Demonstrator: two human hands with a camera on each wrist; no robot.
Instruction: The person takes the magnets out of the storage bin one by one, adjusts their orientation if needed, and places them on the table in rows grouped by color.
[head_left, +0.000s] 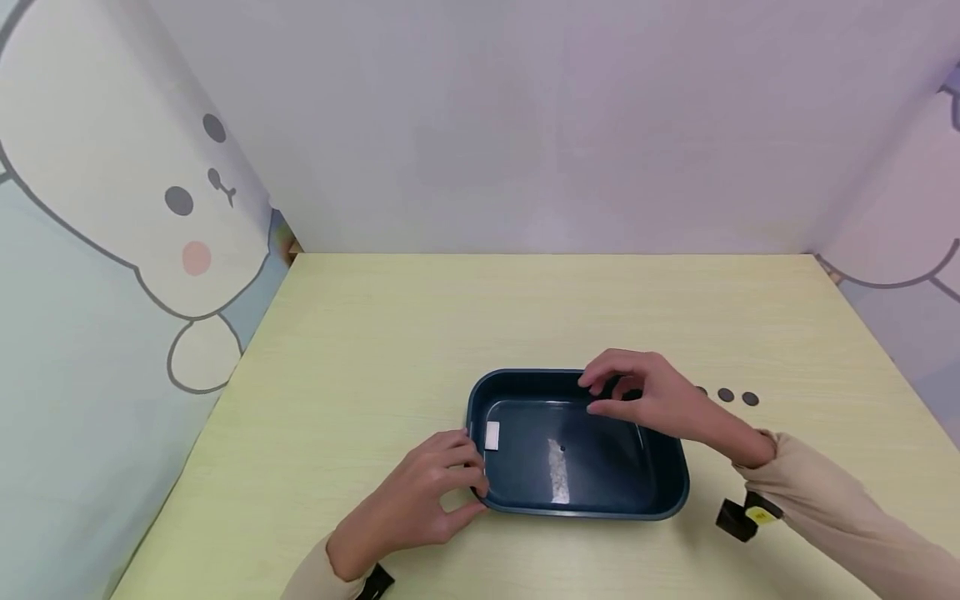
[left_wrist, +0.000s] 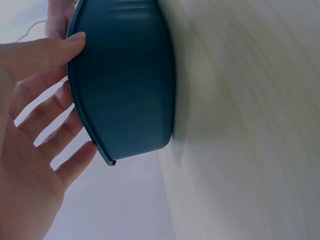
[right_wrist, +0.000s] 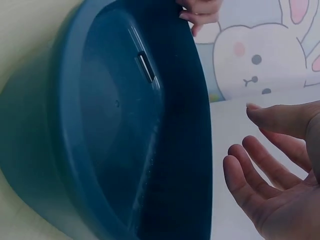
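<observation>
A dark blue plastic basin (head_left: 600, 467) sits on the table in the head view. My left hand (head_left: 431, 492) holds its left rim. In the left wrist view the thumb (left_wrist: 65, 50) lies along the outer side, with the fingertips over the rim. Above the basin's far right corner hovers my right hand (head_left: 637, 392), fingers loosely bent and apart; the right wrist view shows nothing between them. Inside the basin, at its left end, lies a small white rectangular piece (head_left: 492, 435), dark-edged in the right wrist view.
Several small dark discs lie in a row right of the basin, one disc (head_left: 726, 394) partly along it and another disc (head_left: 750, 398) at the end. The pale wooden table (head_left: 360, 350) meets a plain wall panel (head_left: 525, 167) behind. Cartoon-printed side panels (head_left: 90, 292) flank it.
</observation>
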